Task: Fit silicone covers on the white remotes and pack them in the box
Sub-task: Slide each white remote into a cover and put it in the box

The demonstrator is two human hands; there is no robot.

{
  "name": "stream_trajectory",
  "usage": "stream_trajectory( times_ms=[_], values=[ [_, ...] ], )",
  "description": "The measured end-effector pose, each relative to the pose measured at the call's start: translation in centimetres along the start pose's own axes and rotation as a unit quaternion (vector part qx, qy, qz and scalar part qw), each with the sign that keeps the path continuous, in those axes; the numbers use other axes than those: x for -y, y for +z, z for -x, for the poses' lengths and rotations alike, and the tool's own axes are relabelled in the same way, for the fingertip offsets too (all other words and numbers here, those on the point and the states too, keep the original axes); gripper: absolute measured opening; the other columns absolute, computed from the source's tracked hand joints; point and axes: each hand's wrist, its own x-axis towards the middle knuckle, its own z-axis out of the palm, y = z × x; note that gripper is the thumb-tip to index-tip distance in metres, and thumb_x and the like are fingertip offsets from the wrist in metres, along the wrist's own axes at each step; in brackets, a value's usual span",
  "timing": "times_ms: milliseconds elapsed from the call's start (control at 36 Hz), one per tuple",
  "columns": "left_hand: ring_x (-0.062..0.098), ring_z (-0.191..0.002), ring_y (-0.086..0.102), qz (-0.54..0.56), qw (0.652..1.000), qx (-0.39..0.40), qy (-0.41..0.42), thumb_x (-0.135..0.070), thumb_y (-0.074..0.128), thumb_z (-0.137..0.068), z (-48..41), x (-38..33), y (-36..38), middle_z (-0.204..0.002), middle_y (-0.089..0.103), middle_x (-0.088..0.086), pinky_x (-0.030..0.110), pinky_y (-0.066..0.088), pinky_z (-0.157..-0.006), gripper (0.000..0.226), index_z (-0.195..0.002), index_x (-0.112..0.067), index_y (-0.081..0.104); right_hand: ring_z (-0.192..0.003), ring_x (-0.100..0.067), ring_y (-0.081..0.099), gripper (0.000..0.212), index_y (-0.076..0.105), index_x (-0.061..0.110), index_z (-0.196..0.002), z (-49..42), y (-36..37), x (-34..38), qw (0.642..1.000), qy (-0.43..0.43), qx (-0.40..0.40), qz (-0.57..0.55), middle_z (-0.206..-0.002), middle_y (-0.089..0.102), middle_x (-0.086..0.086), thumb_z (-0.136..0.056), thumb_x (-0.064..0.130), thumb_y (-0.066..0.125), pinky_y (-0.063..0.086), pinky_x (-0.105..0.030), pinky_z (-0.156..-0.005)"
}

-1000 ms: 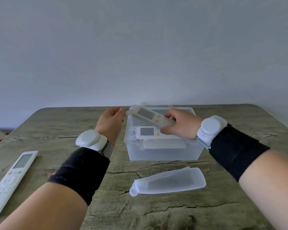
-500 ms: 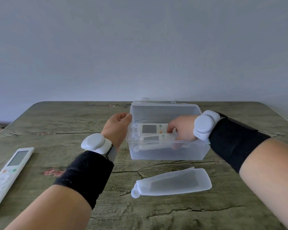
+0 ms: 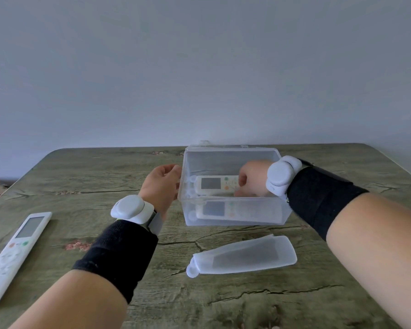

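Note:
A clear plastic box (image 3: 233, 148) stands mid-table. Inside it lies a white remote in a silicone cover (image 3: 211, 184), screen up. Below it a second covered remote (image 3: 214, 208) shows through the front wall. My right hand (image 3: 252, 179) reaches down into the box, its fingers curled on the right end of the upper remote. My left hand (image 3: 161, 186) rests against the outside of the box's left wall, fingers loosely bent near the rim. An empty translucent silicone cover (image 3: 244, 256) lies flat in front of the box. A bare white remote (image 3: 14, 250) lies at the far left.
The wooden table (image 3: 93, 176) ends at a plain wall behind the box. The box lid (image 3: 220, 145) hangs open behind the back rim. Both wrists carry white sensor pucks and black bands.
My right hand has brought the covered remote down from above the rim into the box. My left hand let go of its end and moved to the box's left wall.

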Motion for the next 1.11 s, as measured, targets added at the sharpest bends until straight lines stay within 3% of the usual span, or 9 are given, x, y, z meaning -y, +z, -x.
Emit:
stream_trajectory(
  times_ms=[111,333,500,583,722,806,917,1056,1111],
  values=[
    [0.019,-0.09,0.068,-0.006,0.999,-0.037,0.021,-0.033,0.059,-0.101,0.5,-0.8,-0.5,-0.106,0.073,0.001,0.04,0.06,-0.082,0.01,-0.103,-0.027,0.066,-0.098,-0.029,0.068,0.037,0.073,0.012,-0.106,1.1,-0.5,-0.1,0.985,0.006,-0.12,-0.122,-0.105,0.074,-0.007,-0.093,0.045,0.059,0.054,-0.037,-0.088],
    [0.018,-0.081,0.062,-0.003,0.996,-0.069,0.061,-0.032,0.059,-0.097,4.1,-2.0,-0.9,-0.092,0.07,-0.001,0.044,0.057,-0.087,0.009,-0.094,-0.028,0.067,-0.069,-0.003,0.058,0.011,0.064,0.03,-0.085,6.9,1.1,1.0,0.898,-0.069,-0.297,-0.318,-0.074,0.064,0.015,-0.093,0.037,0.062,0.04,-0.023,-0.064],
    [0.019,-0.08,0.061,-0.019,0.996,-0.068,0.057,-0.03,0.059,-0.097,6.6,-0.9,-1.6,-0.087,0.068,-0.001,0.043,0.057,-0.085,0.01,-0.091,-0.027,0.066,-0.068,-0.008,0.068,0.008,0.067,0.03,-0.092,9.7,4.6,2.4,0.922,-0.12,-0.201,-0.308,-0.078,0.071,0.01,-0.093,0.037,0.063,0.055,-0.028,-0.071],
    [0.017,-0.076,0.061,-0.028,0.996,-0.066,0.043,-0.032,0.06,-0.097,7.2,-0.2,-2.0,-0.087,0.07,-0.001,0.041,0.058,-0.081,0.011,-0.091,-0.026,0.066,-0.094,-0.012,0.065,0.026,0.066,0.03,-0.117,9.7,6.4,2.9,0.961,-0.1,-0.122,-0.227,-0.102,0.071,0.011,-0.093,0.04,0.063,0.051,-0.028,-0.086],
    [0.018,-0.075,0.061,-0.028,0.997,-0.064,0.036,-0.033,0.061,-0.097,9.1,0.9,-3.3,-0.089,0.071,0.001,0.037,0.055,-0.074,0.011,-0.092,-0.025,0.067,-0.129,-0.025,0.053,0.065,0.037,0.027,-0.153,10.4,8.7,3.9,0.996,-0.079,0.005,-0.048,-0.147,0.051,-0.001,-0.096,0.044,0.061,0.045,-0.039,-0.105],
    [0.019,-0.079,0.063,-0.029,0.998,-0.058,0.026,-0.034,0.06,-0.098,9.8,1.1,-4.0,-0.094,0.073,0.003,0.039,0.058,-0.078,0.012,-0.094,-0.025,0.066,-0.125,-0.028,0.055,0.07,0.035,0.028,-0.153,10.6,8.9,4.7,0.998,-0.068,0.015,0.011,-0.145,0.052,-0.002,-0.093,0.047,0.065,0.049,-0.041,-0.1],
    [0.017,-0.083,0.065,-0.017,0.997,-0.065,0.024,-0.031,0.059,-0.101,10.3,1.7,-4.4,-0.097,0.073,0.002,0.033,0.056,-0.073,0.011,-0.097,-0.023,0.065,-0.106,-0.026,0.062,0.049,0.054,0.028,-0.135,10.7,9.1,5.0,0.997,-0.059,-0.025,0.033,-0.122,0.063,-0.002,-0.09,0.044,0.065,0.055,-0.04,-0.089],
    [0.018,-0.087,0.067,-0.001,0.998,-0.061,0.006,-0.029,0.058,-0.102,10.7,1.9,-5.3,-0.096,0.074,0.002,0.034,0.056,-0.076,0.012,-0.099,-0.021,0.066,-0.095,-0.018,0.059,0.046,0.055,0.029,-0.131,11.0,9.1,5.5,0.989,-0.05,-0.079,-0.114,-0.115,0.064,0.005,-0.088,0.043,0.066,0.048,-0.031,-0.078],
    [0.018,-0.086,0.068,0.001,0.998,-0.056,-0.003,-0.03,0.058,-0.102,10.8,2.2,-5.6,-0.095,0.075,0.002,0.035,0.055,-0.075,0.013,-0.1,-0.02,0.066,-0.093,-0.018,0.062,0.026,0.063,0.032,-0.11,10.9,8.9,5.6,0.98,-0.055,-0.109,-0.155,-0.101,0.064,0.009,-0.088,0.044,0.066,0.05,-0.031,-0.078]
  ],
)
